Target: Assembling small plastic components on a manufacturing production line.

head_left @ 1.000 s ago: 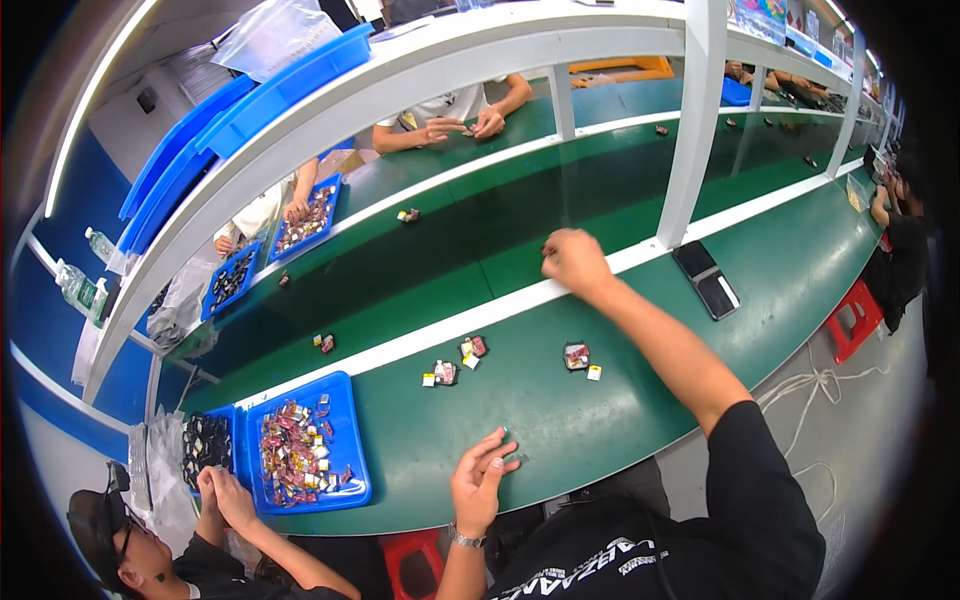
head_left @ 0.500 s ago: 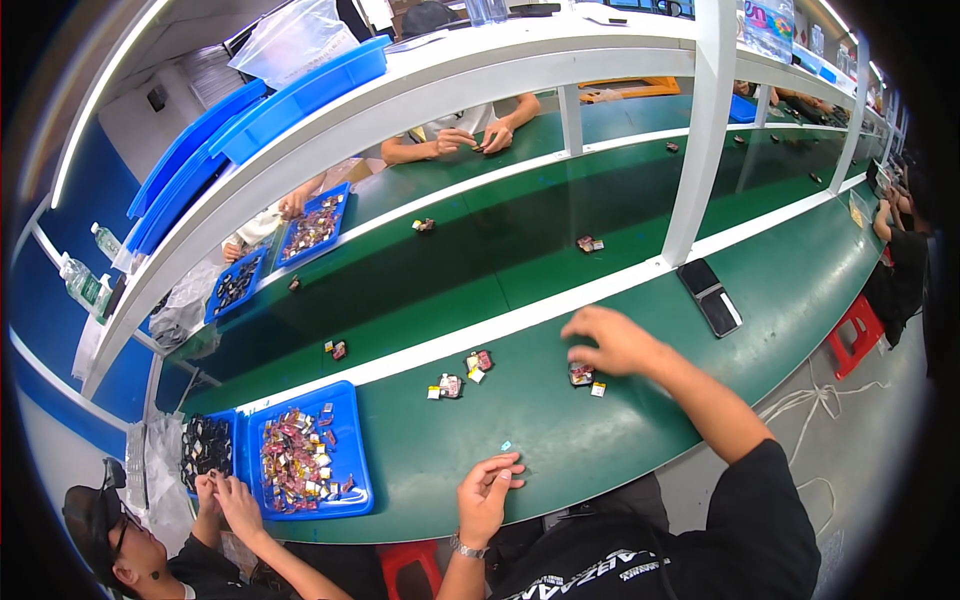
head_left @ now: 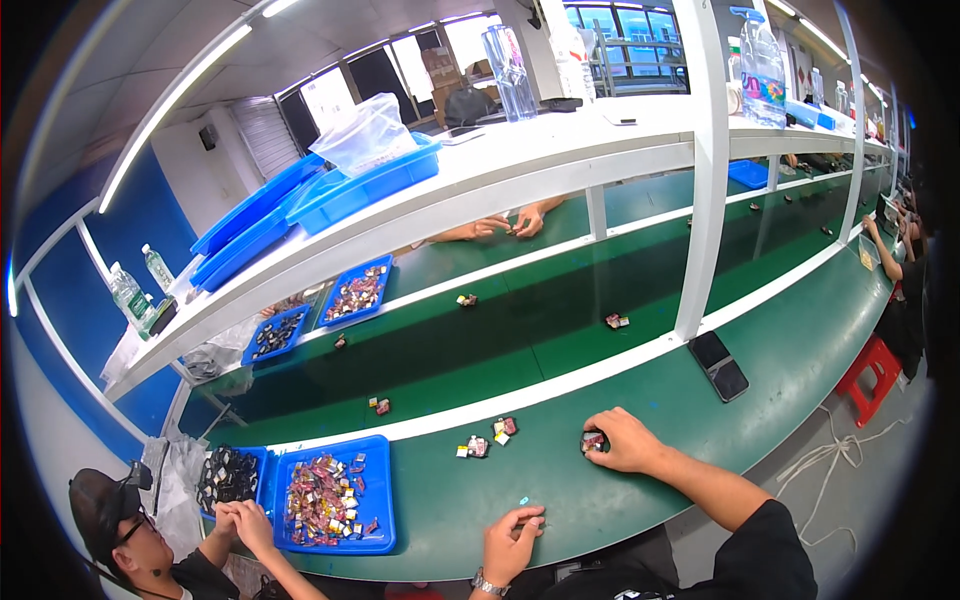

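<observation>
My right hand [head_left: 628, 443] is on the green bench, thumb and fingers closed round a small black-and-pink part [head_left: 593, 441] with a pale tab. My fingers hide some of it. My left hand [head_left: 512, 545] rests close to the bench's near edge, fingers loosely bent and apart, with nothing seen in it. Just beyond its fingertips lies a tiny teal piece [head_left: 524, 500]. Between my hands and the blue tray, two similar small parts lie close together: one black and pink [head_left: 478, 447], the other pink with a pale tab [head_left: 504, 429].
A blue tray [head_left: 385, 500] of pink-and-yellow pieces stands at left, beside a tray of black pieces [head_left: 230, 475]. A seated co-worker's hands [head_left: 243, 522] work there. A dark folded device [head_left: 718, 366] lies right, near a white upright [head_left: 705, 200]. Small parts sit on the belt beyond.
My right hand has come down from above the part and closed round it. My left hand stays near the bench edge. The view has tilted upward, so things sit lower in it.
</observation>
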A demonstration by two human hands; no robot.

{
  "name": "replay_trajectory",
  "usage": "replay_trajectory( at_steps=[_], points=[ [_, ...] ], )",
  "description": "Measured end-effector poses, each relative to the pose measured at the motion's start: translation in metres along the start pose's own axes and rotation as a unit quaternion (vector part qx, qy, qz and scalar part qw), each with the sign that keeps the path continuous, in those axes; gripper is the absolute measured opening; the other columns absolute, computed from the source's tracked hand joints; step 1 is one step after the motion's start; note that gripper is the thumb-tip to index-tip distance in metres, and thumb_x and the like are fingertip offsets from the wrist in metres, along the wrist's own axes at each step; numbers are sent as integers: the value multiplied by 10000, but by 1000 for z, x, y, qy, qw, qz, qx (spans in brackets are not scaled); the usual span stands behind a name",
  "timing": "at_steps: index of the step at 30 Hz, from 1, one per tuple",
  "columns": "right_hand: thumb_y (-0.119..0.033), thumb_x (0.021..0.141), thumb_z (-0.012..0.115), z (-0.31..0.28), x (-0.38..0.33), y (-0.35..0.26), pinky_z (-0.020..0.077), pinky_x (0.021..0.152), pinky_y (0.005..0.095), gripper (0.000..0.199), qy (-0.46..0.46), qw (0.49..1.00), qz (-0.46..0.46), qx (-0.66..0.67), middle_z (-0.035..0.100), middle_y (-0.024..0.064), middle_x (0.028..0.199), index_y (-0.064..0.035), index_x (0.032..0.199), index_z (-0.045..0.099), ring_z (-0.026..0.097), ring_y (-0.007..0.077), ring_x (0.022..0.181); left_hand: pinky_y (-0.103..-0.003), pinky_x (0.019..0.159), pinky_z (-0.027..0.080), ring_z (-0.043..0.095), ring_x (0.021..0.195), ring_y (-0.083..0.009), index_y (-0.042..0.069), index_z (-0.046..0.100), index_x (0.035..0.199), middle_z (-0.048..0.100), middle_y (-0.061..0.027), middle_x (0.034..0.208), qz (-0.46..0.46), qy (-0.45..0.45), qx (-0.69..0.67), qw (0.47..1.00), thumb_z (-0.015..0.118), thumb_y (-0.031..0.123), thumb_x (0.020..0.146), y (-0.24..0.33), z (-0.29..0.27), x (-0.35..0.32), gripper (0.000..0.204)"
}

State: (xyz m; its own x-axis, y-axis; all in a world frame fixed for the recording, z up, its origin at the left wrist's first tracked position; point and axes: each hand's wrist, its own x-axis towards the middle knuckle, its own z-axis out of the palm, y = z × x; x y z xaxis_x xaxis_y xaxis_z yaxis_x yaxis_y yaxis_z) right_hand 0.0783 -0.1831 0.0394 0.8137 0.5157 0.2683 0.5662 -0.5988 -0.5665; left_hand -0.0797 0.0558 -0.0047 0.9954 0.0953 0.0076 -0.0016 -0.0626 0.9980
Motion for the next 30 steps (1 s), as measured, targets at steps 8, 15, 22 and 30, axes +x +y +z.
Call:
replay_trajectory(
  at_steps=[8,15,22,30],
  points=[
    [-139,737,775,-108,81,-85,503,694,346,263,212,962,-171,29,634,71,823,-43,914,605,588,232,717,-271,748,578,717,883,-166,-32,680,1077,729,-116,997,12,3,32,999,599,65,944,-2,-5,-1,184],
    [-201,720,741,-223,212,-158,539,743,361,351,333,921,-202,1,695,190,856,42,935,608,699,307,796,-268,749,572,710,851,-153,-22,681,1069,731,-100,952,10,7,-15,1000,596,79,950,-5,-1,-1,178],
    [-351,688,766,-227,330,-154,515,905,389,514,235,959,-74,-136,702,214,1010,0,1050,666,673,343,991,-273,760,570,708,853,-158,-28,676,1055,724,-108,981,29,9,-11,999,584,82,959,-5,-4,4,173],
    [-399,922,613,-268,311,-95,478,980,442,357,307,934,-17,-181,695,214,1084,-89,1044,740,667,323,1049,-301,776,584,715,902,-197,4,693,1066,728,-113,1002,22,-8,-16,1000,587,83,953,-17,-5,5,174]
  ],
)
